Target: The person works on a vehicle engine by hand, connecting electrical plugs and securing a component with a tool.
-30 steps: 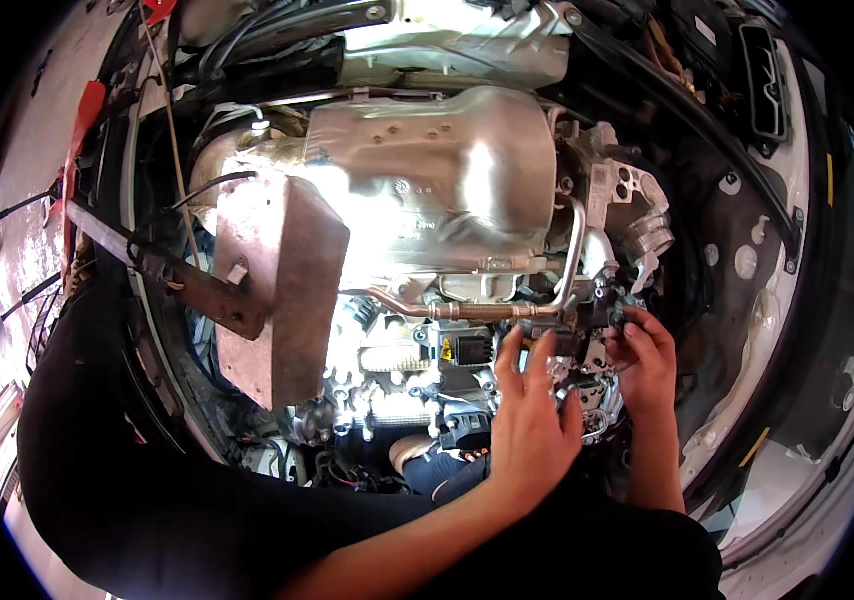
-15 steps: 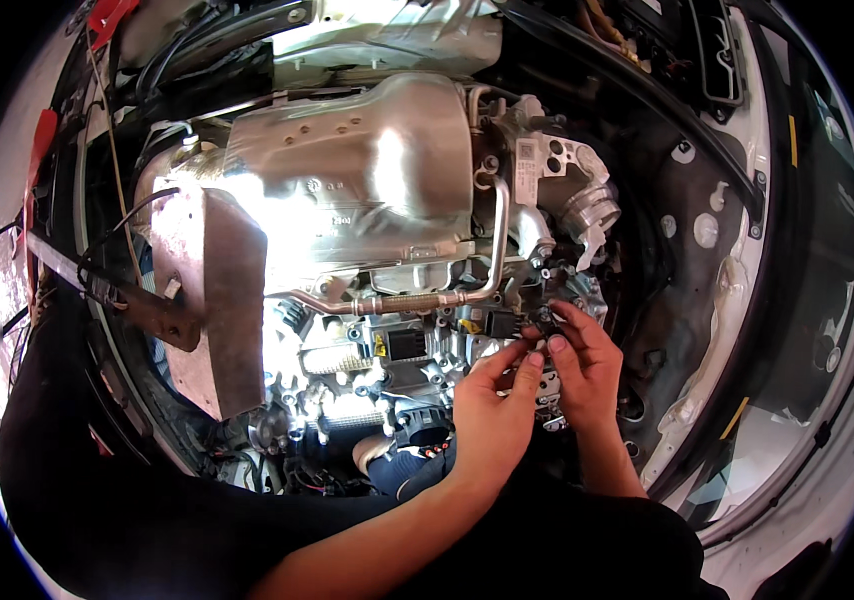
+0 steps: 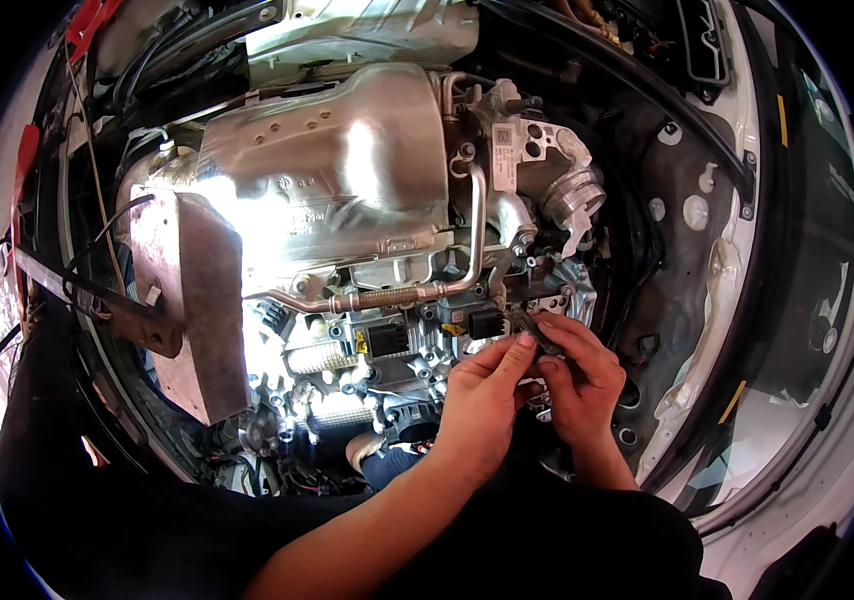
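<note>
Right hand: The small dark part (image 3: 545,343) is held between the thumb and curled fingers of the right hand (image 3: 587,378); the grip is narrow.
Left hand: The thumb and forefinger of the left hand (image 3: 477,398) are brought close together at the left end of the part; whether it is also pinched by them cannot be told.
Held part: It is located between the two sets of fingertips, above the engine; its outline is partly covered by the fingers.
Coil connectors: One black connector (image 3: 487,325) is seated just left of the grip; a second black connector (image 3: 385,340) is set farther left. A yellow label is carried beside each.
Pipework: A bent metal pipe (image 3: 476,220) with a braided section (image 3: 387,298) is routed beyond the grip and to its left.
Heat shield: A stamped metal heat shield (image 3: 322,180) is positioned farther beyond the pipe.
Metal housing: A housing with a round outlet (image 3: 575,195) is mounted beyond the grip, slightly to its right.
Steel block: A worn, angular block (image 3: 212,310), joined by a rusted bar (image 3: 147,332), is placed well left of the grip.
</note>
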Tool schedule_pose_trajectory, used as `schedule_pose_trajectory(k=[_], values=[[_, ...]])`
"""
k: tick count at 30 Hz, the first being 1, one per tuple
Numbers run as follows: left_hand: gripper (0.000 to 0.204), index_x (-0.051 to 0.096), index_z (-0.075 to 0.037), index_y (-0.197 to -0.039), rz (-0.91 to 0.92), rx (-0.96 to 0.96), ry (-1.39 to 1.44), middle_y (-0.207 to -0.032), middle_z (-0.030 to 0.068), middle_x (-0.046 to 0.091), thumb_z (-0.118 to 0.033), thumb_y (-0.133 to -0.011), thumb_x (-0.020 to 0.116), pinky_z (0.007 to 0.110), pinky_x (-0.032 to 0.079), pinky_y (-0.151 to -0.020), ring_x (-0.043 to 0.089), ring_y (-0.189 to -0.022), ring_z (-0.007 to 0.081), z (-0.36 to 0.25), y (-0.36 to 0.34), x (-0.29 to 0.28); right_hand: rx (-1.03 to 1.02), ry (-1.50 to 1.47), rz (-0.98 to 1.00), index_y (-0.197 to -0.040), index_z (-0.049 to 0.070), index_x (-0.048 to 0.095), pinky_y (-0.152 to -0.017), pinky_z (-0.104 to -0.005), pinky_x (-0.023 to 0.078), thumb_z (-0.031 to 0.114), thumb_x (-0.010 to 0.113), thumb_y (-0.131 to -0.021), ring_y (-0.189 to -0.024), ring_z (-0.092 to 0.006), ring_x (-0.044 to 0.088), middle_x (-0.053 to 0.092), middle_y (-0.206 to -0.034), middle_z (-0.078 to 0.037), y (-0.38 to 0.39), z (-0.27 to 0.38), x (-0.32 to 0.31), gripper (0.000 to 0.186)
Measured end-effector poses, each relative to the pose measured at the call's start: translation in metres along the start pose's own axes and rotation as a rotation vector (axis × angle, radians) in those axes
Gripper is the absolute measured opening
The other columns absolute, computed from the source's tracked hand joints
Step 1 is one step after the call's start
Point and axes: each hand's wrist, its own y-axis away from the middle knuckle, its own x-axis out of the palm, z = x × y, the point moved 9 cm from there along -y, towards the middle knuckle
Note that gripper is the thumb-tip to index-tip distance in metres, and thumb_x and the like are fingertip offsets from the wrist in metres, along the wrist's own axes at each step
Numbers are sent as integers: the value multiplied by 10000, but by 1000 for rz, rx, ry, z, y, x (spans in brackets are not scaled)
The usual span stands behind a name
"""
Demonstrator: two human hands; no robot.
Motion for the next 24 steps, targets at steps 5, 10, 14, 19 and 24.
schedule_pose_trajectory(k=[5, 10, 14, 19, 24], values=[[157, 602, -31, -1039, 103, 232, -158, -933, 10, 627, -143, -970, 517, 242, 496, -756, 588, -818, 89, -15, -1, 8, 49, -206, -56, -1071, -17, 632, -865, -320, 482, -6, 664, -760, -1003, -243, 612, 618, -1094, -161, -1, -5, -5, 313], [120, 589, -34, -1031, 233, 94, 62, -955, 26, 628, -98, -957, 521, 260, 508, -752, 605, -821, 117, -8, -1, 19, -11, -329, -96, -1022, -17, 636, -794, -315, 490, 41, 731, -728, -945, -246, 604, 612, -1044, -151, -5, 12, -17, 315], [88, 621, -16, -948, -11, 717, -910, -925, 66, 623, -31, -861, 618, 304, 508, -646, 634, -737, 188, -54, 21, 23, -139, 35, -44, -995, -3, 646, -754, -304, 495, 37, 738, -717, -888, -247, 617, 628, -991, -134, -12, 34, -22, 295], [163, 652, -8, -918, -8, 1045, -1143, -874, 94, 601, 11, -758, 677, 322, 483, -658, 580, -709, 255, -68, 42, 39, -6, 110, 92, -938, -5, 661, -658, -285, 489, 2, 711, -716, -739, -221, 622, 644, -872, -99, -19, 18, -11, 227], [353, 595, -30, -1114, -306, 1151, -1484, -1186, 163, 481, -42, -770, 671, 392, 441, -803, 500, -886, 314, -72, 52, 27, 341, 20, -70, -935, -37, 654, -640, -253, 489, -22, 662, -750, -727, -144, 634, 651, -830, -89, -29, -71, -21, 185]])
